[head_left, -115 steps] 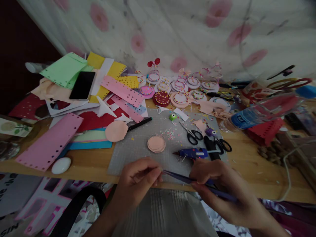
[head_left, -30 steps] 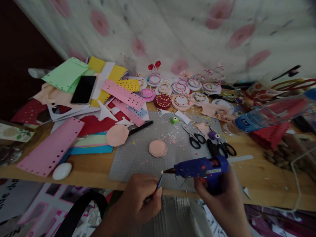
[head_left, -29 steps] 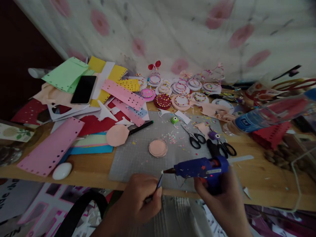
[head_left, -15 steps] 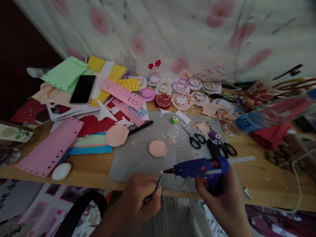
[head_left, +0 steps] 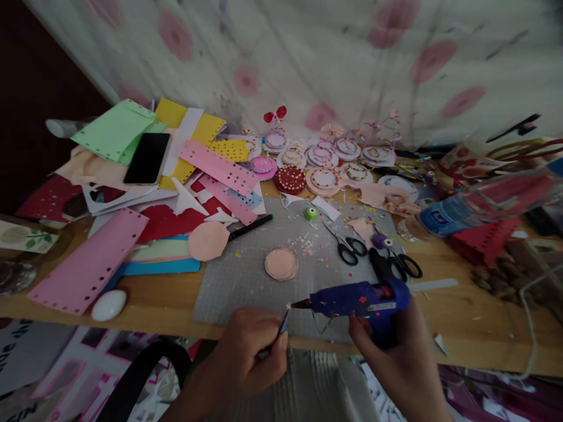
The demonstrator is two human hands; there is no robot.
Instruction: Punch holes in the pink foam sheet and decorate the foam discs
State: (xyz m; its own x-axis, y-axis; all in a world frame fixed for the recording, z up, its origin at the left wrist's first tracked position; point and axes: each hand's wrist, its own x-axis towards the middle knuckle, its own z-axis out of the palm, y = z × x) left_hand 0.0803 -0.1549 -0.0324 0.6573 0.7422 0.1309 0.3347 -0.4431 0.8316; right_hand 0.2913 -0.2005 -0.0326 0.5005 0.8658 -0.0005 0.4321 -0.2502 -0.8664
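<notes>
My right hand (head_left: 396, 354) is wrapped round the grip of a blue hot glue gun (head_left: 345, 298), its nozzle pointing left. In my left hand (head_left: 250, 346) are slim dark tweezers (head_left: 285, 321), pinched between thumb and fingers with the tip up. A tiny pale piece (head_left: 288, 306) sits at the tweezer tip, right by the nozzle; whether they touch I cannot tell. Beyond both hands a peach paper disc (head_left: 281, 263) with a layered edge lies on the grey cutting mat (head_left: 224, 293). Small pastel bits (head_left: 305, 245) are scattered behind it.
Two pairs of black-handled scissors (head_left: 347, 253) lie right of the bits. Decorated paper discs (head_left: 324, 179) line the back. Coloured paper sheets and a phone (head_left: 147, 158) are piled at left. A plastic bottle (head_left: 444, 217) lies at right; a white egg-shaped object (head_left: 109, 305) rests front left.
Almost nothing differs. The glue gun and my right hand have shifted very slightly right, while the tweezers stay in place at the nozzle.
</notes>
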